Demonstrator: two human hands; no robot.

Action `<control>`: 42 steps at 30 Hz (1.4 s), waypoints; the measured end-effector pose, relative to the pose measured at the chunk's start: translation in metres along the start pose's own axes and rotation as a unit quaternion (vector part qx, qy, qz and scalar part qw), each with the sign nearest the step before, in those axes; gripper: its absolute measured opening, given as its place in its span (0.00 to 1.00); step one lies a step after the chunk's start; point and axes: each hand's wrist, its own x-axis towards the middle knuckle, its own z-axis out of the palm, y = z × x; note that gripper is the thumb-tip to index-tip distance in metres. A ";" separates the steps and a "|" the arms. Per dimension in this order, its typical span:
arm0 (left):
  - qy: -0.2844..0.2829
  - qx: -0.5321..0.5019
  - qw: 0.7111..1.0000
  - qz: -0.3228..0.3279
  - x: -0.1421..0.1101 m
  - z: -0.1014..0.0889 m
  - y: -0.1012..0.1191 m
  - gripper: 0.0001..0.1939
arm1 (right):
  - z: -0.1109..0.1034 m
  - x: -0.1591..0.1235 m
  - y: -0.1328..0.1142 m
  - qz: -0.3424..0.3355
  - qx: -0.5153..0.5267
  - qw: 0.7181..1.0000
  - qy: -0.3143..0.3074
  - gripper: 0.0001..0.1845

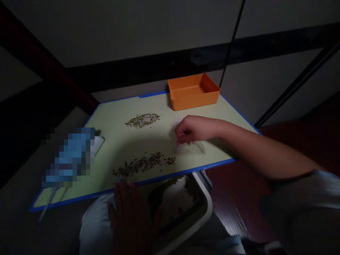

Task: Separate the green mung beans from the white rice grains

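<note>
My right hand [189, 129] is curled closed over the right half of the pale board. Its fingertips reach the upper edge of a clear protractor [191, 149]; whatever they hold, if anything, is hidden. Dark, fingers stretched out, my left hand [130, 205] is below the board's near edge, beside a white-rimmed tray [209, 203]. Green and dark bits lie around a pale bare patch in that tray. A strip of small dark pieces [143, 164] lies along the near part of the board. Farther back is a pile of small greenish pieces [143, 120].
An orange open box [195, 102] stands at the board's back right corner. On the left lies a blurred-out blue thing [70, 156] over something white. The board [114, 109] has a blue edge. Pale cabinet fronts [148, 32] rise behind it.
</note>
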 end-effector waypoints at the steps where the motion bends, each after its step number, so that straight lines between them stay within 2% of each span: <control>1: -0.009 0.010 1.000 0.002 -0.001 -0.001 0.000 0.45 | 0.001 0.000 0.000 0.003 0.004 1.000 -0.004 0.15; 7: -0.054 0.059 0.997 0.002 -0.002 -0.007 0.003 0.47 | 0.003 0.001 0.003 0.005 0.015 1.000 0.007 0.14; 14: -0.094 0.038 0.995 -0.017 0.006 -0.015 0.005 0.48 | 0.009 0.006 0.014 0.022 0.061 0.997 0.050 0.13; 19: -0.122 0.037 0.992 -0.023 0.008 -0.018 0.007 0.48 | 0.009 0.009 0.021 0.003 0.021 0.999 0.036 0.14; 23: -0.127 0.044 0.990 -0.035 0.008 -0.019 0.008 0.48 | 0.007 0.008 0.018 -0.018 0.007 0.999 0.031 0.13; 33: -0.125 0.046 0.991 -0.030 0.008 -0.018 0.008 0.48 | 0.009 0.009 0.013 -0.016 0.010 1.000 0.023 0.11; 42: -0.123 0.042 0.991 -0.033 0.008 -0.018 0.009 0.47 | 0.012 0.010 0.012 -0.015 -0.006 0.999 0.038 0.16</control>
